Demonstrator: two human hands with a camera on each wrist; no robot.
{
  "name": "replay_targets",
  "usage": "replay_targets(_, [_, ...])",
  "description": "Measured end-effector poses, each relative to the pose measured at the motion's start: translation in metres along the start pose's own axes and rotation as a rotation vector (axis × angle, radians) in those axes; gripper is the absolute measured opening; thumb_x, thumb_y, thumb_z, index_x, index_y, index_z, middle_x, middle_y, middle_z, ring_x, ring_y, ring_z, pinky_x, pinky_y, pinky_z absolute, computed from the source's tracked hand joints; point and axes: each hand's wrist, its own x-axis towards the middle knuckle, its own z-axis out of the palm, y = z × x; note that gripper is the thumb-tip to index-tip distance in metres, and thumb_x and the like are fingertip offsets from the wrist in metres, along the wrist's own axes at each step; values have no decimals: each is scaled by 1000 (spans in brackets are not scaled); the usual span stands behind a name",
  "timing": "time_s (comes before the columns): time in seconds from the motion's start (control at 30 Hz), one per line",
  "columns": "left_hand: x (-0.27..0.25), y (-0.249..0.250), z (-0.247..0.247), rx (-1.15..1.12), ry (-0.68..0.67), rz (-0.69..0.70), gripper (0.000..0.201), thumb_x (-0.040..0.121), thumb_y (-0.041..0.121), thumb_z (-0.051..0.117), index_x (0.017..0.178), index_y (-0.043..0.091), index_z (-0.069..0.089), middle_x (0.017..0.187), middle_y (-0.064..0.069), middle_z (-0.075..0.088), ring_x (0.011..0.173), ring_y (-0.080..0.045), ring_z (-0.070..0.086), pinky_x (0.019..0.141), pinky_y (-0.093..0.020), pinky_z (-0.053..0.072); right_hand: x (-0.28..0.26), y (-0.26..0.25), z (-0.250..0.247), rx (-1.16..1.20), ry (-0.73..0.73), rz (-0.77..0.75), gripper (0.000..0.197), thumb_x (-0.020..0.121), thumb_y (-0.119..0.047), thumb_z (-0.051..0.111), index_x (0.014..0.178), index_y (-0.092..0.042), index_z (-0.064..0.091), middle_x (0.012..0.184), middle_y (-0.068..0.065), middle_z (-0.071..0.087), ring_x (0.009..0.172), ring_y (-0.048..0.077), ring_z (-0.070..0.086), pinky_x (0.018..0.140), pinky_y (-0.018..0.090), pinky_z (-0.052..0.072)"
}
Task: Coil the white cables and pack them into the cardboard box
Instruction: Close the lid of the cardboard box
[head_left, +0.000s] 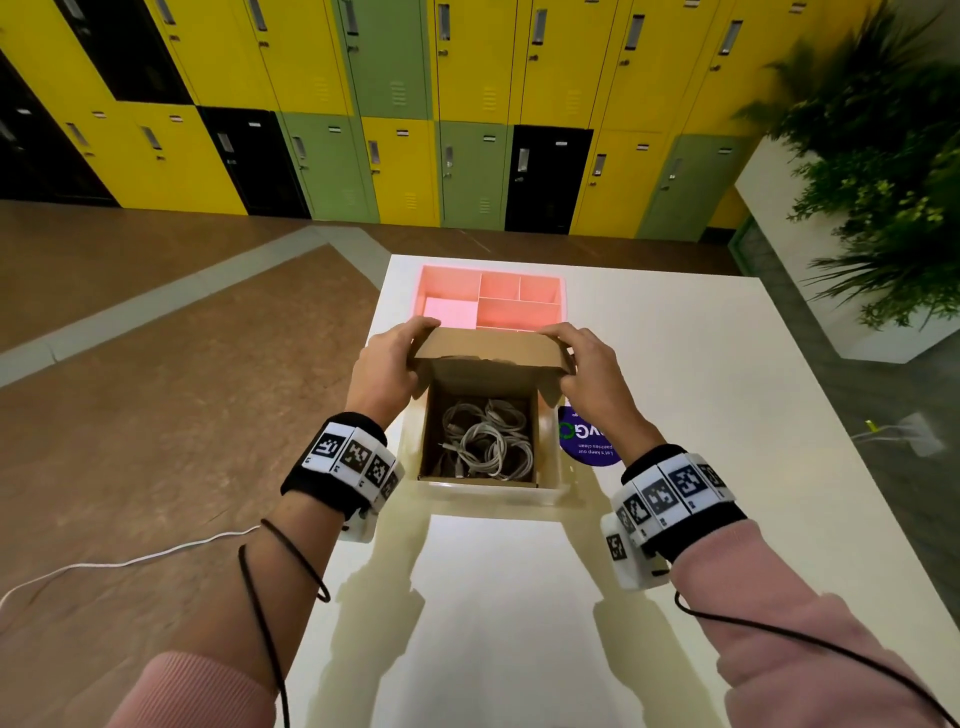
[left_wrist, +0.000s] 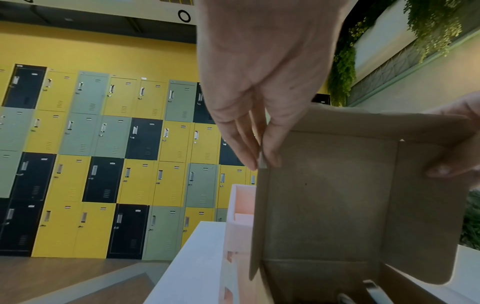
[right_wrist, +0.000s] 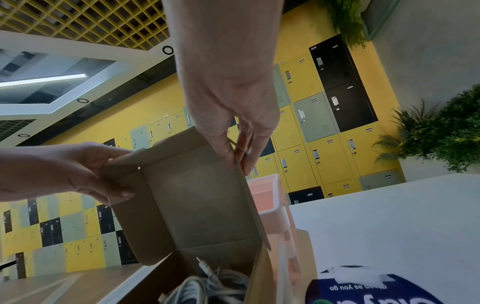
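Observation:
A brown cardboard box (head_left: 427, 441) stands on the white table (head_left: 675, 415), and several coiled white cables (head_left: 485, 439) lie inside it. Its hinged lid (head_left: 488, 351) stands raised at the far side. My left hand (head_left: 387, 364) pinches the lid's left side flap (left_wrist: 261, 162) between thumb and fingers. My right hand (head_left: 584, 364) pinches the right side flap (right_wrist: 242, 164) the same way. In the right wrist view, cable ends (right_wrist: 207, 281) show in the box bottom under the lid's underside (right_wrist: 197, 201).
A pink divided organiser tray (head_left: 519, 291) sits just behind the box. A round blue sticker (head_left: 587, 441) lies right of the box. A socket with a cable (head_left: 914, 439) is at the table's right edge. Lockers (head_left: 363, 104) line the far wall; a planter (head_left: 883, 182) stands at right.

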Motion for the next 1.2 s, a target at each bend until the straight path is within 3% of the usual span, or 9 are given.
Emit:
replay_targets(0.17, [-18,-9,2,55,-150,26,50,80,-9,60,121,18,57,113,-7,66,102,-28,62,86,-43,52,-16,6,5,5,-108,-19,57,76,13,61,123,-18,55,106,0,48,95,14,49,64,9,36])
replay_targets(0.33, [-40,-20,10,50,-323,-2,61,77,-9,64,130,15,47,117,-15,60,105,-32,57,88,-42,48,-36,12,9,-21,-230,-6,62,75,15,64,126,-19,52,110,-2,39,95,11,43,63,-7,32])
replay_targets(0.43, [-47,-18,9,84,-496,-63,81,73,-4,74,141,15,34,119,-18,58,104,-31,56,85,-32,44,-46,12,12,-50,-298,27,70,73,14,68,129,-22,48,120,3,41,100,11,42,63,1,35])
replay_targets(0.53, [-51,-21,9,97,-654,-130,103,67,4,83,147,21,21,116,-12,56,98,-25,52,84,-29,43,-54,15,16,-70,-433,106,84,70,9,73,137,-27,38,122,4,40,108,19,48,78,20,40])
replay_targets(0.7, [-61,-28,12,64,-708,-160,112,66,30,86,151,26,12,121,-11,56,103,-25,53,86,-30,45,-66,20,19,-88,-550,173,107,61,-11,88,144,-31,24,132,9,40,122,28,47,99,39,45])
replay_targets(0.83, [-70,-29,17,6,-687,-174,112,70,39,82,152,28,7,128,-9,51,109,-24,53,89,-32,49,-72,20,23,-18,-531,222,113,63,-41,86,149,-30,13,149,10,32,135,27,37,108,41,38])
replay_targets(0.93, [-73,-30,17,-61,-679,-198,111,69,41,81,151,30,8,127,-1,48,109,-20,51,88,-28,48,-76,16,23,39,-610,258,112,70,-47,79,151,-31,4,156,6,25,139,25,33,111,38,34])
replay_targets(1.07, [-76,-35,18,-60,-641,-179,93,80,39,73,151,32,13,132,-4,50,107,-20,52,96,-29,44,-75,15,24,90,-616,291,104,77,-41,76,152,-31,4,157,7,25,139,26,34,111,38,34])
replay_targets(1.2, [-79,-38,23,-103,-589,-164,84,85,18,70,151,27,19,134,-14,50,106,-20,51,101,-32,43,-73,15,29,55,-509,314,97,80,-18,76,152,-23,11,145,14,42,131,29,45,102,34,39])
